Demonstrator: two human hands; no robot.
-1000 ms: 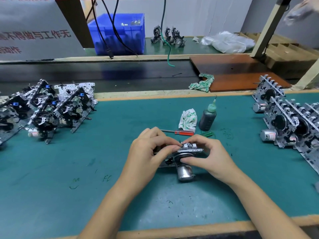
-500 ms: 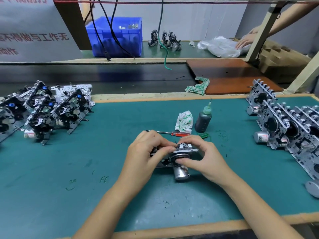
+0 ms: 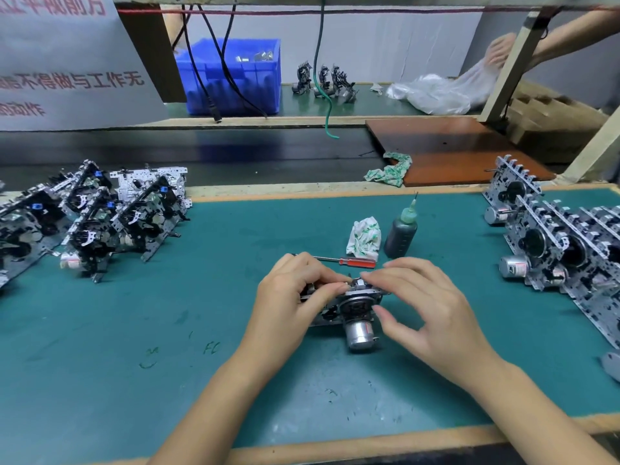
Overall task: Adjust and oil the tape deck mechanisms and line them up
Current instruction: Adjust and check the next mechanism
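Observation:
A metal tape deck mechanism with a silver motor facing me lies on the green mat at the centre. My left hand grips its left end, fingers curled over the top edge. My right hand hovers at its right end with loosely spread fingers; the fingertips touch the top edge and the thumb sits beside the black wheel. Behind the hands are a dark oil bottle with a green nozzle, a red-handled screwdriver and a crumpled cloth.
Several mechanisms lean together at the mat's left; a row of others lines the right edge. Beyond the mat are a dark belt, a brown board, a rag, a blue bin and another person's hand on a plastic bag.
My right hand has loosened from its closed hold on the mechanism's right end, the fingers spreading. My left hand keeps its hold. The other person's hand has lifted the bag.

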